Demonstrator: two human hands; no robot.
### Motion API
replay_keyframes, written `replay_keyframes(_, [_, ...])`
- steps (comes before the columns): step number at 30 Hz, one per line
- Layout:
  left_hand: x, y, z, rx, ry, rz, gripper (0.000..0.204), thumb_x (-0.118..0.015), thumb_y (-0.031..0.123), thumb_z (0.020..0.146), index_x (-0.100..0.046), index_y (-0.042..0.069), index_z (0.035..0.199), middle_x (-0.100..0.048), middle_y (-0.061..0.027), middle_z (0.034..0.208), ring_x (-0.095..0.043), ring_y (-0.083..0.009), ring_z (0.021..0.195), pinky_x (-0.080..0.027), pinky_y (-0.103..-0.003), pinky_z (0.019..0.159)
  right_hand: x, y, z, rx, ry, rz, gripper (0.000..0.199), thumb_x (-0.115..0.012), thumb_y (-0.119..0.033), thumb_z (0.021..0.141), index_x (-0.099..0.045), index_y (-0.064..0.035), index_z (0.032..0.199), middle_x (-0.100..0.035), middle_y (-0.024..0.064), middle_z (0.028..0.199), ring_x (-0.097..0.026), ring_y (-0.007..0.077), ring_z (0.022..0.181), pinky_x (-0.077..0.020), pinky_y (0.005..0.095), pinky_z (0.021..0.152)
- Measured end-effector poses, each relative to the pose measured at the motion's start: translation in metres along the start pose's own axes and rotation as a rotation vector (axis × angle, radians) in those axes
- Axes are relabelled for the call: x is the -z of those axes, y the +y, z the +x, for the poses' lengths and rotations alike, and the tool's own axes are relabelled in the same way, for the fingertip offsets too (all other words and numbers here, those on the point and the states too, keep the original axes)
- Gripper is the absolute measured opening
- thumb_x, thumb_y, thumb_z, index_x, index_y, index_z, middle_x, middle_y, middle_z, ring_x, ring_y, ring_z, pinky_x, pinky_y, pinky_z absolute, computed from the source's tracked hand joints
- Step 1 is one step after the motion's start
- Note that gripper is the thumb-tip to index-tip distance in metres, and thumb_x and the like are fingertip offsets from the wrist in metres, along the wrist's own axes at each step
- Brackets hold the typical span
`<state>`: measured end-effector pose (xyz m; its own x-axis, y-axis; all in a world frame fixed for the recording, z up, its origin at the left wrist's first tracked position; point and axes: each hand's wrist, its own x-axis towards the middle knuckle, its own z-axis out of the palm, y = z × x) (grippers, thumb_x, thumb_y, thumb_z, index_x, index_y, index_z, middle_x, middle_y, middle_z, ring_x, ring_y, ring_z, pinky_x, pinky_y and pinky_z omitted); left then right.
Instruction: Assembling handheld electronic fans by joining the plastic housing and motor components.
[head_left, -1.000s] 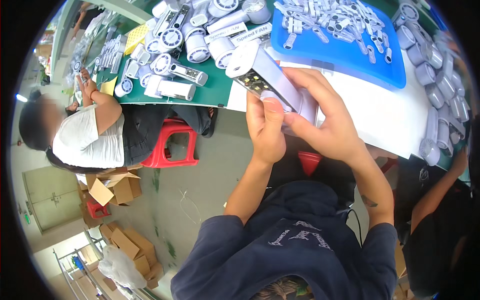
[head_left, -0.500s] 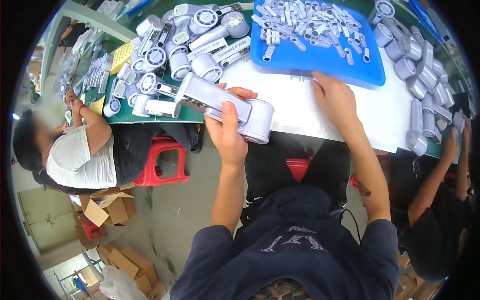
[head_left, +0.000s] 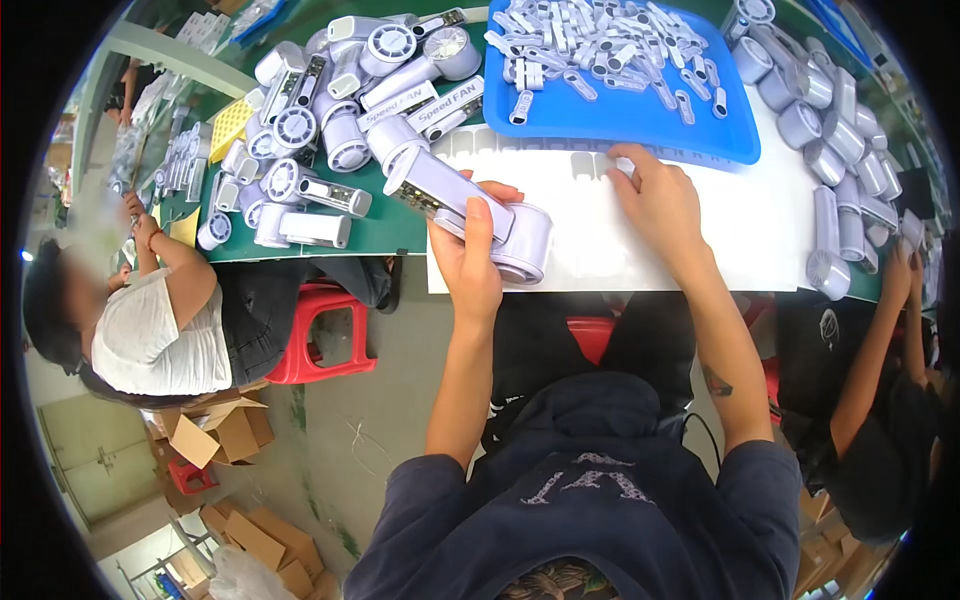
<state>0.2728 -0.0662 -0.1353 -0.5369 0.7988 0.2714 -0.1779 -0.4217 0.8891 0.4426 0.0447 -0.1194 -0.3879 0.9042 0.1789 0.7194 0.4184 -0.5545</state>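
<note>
My left hand [head_left: 468,245] is closed round a pale lavender handheld fan [head_left: 520,245], tilted over the near edge of the table, thumb along its handle. The handle's side shows an uncovered strip with a circuit board inside. My right hand [head_left: 655,205] reaches over a white sheet [head_left: 560,220], thumb and forefinger bent together at a row of small translucent rounded pieces [head_left: 585,165] below the tray. Whatever sits between those fingertips is too small to make out. Beyond stands a blue tray [head_left: 620,130] full of small lavender-and-white oblong parts [head_left: 600,45].
Many fans [head_left: 295,128] are heaped on the green table at left, and more fans [head_left: 840,140] at right. A person in a white top [head_left: 150,320] sits at left; another's hands [head_left: 900,265] work at right. A red stool [head_left: 325,335] and cardboard boxes [head_left: 225,430] stand on the floor.
The view has shifted a little. My left hand keeps the fan and has come slightly right. The fingertips of my right hand have drawn in to the row of translucent pieces.
</note>
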Motion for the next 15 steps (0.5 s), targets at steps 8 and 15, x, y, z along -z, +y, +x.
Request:
replay_keyframes(8, [0.007, -0.016, 0.004, 0.016, -0.011, -0.006, 0.04, -0.042, 0.026, 0.101, -0.033, -0.003, 0.127, -0.061, -0.0204, 0.096, -0.062, -0.0272, 0.089, -0.05, -0.039, 0.081, -0.012, 0.007, 0.003, 0.056, 0.054, 0.036, 0.016, -0.062, -0.017, 0.084, -0.068, -0.0119, 0.097, -0.067, 0.0142, 0.072, -0.065, 0.0353, 0.07, -0.0508, 0.0439, 0.065])
replay_keyframes(15, [0.0, -0.014, 0.002, 0.026, -0.016, 0.033, 0.041, -0.044, 0.027, 0.1, -0.033, -0.003, 0.127, -0.061, -0.0195, 0.096, -0.062, -0.0266, 0.087, -0.049, -0.038, 0.08, -0.001, 0.006, -0.005, 0.008, -0.037, 0.138, 0.009, -0.065, -0.018, 0.083, -0.068, -0.0116, 0.09, -0.048, 0.0064, 0.049, -0.049, 0.0218, 0.046, -0.0353, 0.0374, 0.048])
